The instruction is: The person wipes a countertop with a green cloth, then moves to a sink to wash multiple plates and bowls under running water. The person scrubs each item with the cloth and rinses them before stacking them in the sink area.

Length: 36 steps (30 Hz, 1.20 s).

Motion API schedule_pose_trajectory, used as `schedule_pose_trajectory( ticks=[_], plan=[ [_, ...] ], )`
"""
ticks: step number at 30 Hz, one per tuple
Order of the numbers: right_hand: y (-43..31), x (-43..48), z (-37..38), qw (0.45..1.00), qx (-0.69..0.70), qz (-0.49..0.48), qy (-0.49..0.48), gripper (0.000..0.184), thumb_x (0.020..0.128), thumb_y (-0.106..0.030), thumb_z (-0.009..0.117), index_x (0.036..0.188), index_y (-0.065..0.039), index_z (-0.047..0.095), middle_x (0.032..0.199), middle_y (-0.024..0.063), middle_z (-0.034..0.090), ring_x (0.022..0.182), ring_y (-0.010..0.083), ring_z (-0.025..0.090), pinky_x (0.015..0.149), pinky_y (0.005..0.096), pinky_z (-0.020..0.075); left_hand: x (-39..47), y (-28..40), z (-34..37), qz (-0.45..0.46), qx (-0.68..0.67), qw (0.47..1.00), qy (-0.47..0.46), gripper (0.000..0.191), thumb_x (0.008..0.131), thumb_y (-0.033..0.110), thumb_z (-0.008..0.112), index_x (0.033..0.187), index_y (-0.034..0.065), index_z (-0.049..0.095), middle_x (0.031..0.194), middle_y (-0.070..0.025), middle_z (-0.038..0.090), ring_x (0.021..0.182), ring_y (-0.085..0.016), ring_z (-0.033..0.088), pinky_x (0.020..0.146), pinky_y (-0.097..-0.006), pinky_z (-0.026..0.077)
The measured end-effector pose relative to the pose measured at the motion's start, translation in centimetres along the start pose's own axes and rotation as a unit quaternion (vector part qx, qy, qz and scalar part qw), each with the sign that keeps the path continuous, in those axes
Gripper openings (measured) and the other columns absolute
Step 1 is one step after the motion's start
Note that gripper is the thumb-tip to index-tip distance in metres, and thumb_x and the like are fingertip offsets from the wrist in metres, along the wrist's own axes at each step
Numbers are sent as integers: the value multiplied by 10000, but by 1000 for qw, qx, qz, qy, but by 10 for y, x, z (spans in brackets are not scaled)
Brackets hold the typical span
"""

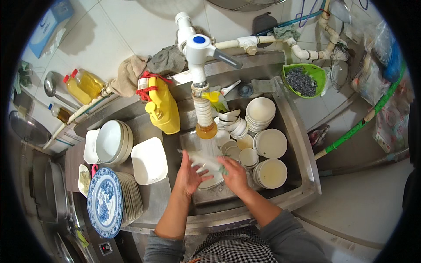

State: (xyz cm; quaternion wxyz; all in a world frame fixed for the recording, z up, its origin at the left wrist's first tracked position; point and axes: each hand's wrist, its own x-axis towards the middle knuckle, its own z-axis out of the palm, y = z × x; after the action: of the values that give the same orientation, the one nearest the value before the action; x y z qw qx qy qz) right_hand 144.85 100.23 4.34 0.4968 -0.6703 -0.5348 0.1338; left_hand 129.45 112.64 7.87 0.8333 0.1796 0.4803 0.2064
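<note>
Under the running faucet (206, 118), my left hand (191, 176) has its fingers spread, with nothing clearly gripped. My right hand (235, 176) is curled around a small greenish scrubbing cloth (223, 170). Between the hands is a pale thing (205, 160), too motion-blurred to name. A white dish (210, 182) lies below them in the steel sink (223, 208). To the right of my right hand stand stacks of white bowls, one front stack (270, 173) and one behind it (271, 143). Small bowls (249, 156) sit closer to that hand.
On the left drainboard are a square white dish (149, 161), stacked large bowls (110, 141) and a tall pile of blue-patterned plates (105, 202). A yellow jug (164, 108) stands behind. A green basket (306, 80) with steel wool is beyond the sink's right corner.
</note>
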Motion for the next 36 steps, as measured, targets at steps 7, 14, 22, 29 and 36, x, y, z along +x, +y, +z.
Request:
schedule_pose_trajectory(
  ticks=[7, 14, 22, 29, 36],
  plan=[
    [-19, -7, -20, 987, 51, -13, -149, 732, 715, -44, 609, 1415, -79, 398, 1435, 125, 402, 1369, 338, 327, 1119, 413, 278, -36, 9, -10, 133, -21, 987, -87, 446, 932, 111, 553, 1333, -36, 426, 1266, -173, 565, 1143, -301, 576, 989, -430, 478],
    [3, 35, 24, 964, 45, 180, -189, 493, 894, -210, 490, 1359, -50, 463, 1383, 205, 466, 1298, 344, 419, 1087, 373, 314, -60, -11, -19, 62, 99, 984, -135, 419, 930, 172, 603, 1295, 0, 491, 1180, -121, 621, 1033, -236, 628, 895, -378, 518],
    [-59, -2, 10, 992, 36, -35, -116, 543, 860, -236, 625, 1337, -42, 452, 1370, 158, 458, 1275, 344, 420, 1063, 427, 339, -32, -11, -6, 123, 70, 987, -70, 428, 965, 354, 539, 1227, 15, 535, 1107, -126, 645, 956, -241, 652, 841, -387, 537],
    [-2, -30, -1, 986, -6, 164, 5, 596, 779, -81, 648, 1329, -39, 424, 1231, 191, 533, 1130, 392, 515, 997, 443, 407, 8, -14, 42, 90, 120, 986, -72, 394, 991, 283, 500, 1266, 1, 502, 1155, -142, 624, 991, -236, 635, 835, -368, 530],
    [59, -32, -10, 661, 537, 505, 139, 514, 792, -72, 616, 1274, -85, 440, 1102, 61, 587, 991, 257, 577, 803, 450, 477, 23, -14, -4, 254, 502, 812, 158, 385, 992, 209, 486, 1325, 17, 482, 1216, -130, 586, 1076, -293, 589, 894, -431, 515]
  ],
)
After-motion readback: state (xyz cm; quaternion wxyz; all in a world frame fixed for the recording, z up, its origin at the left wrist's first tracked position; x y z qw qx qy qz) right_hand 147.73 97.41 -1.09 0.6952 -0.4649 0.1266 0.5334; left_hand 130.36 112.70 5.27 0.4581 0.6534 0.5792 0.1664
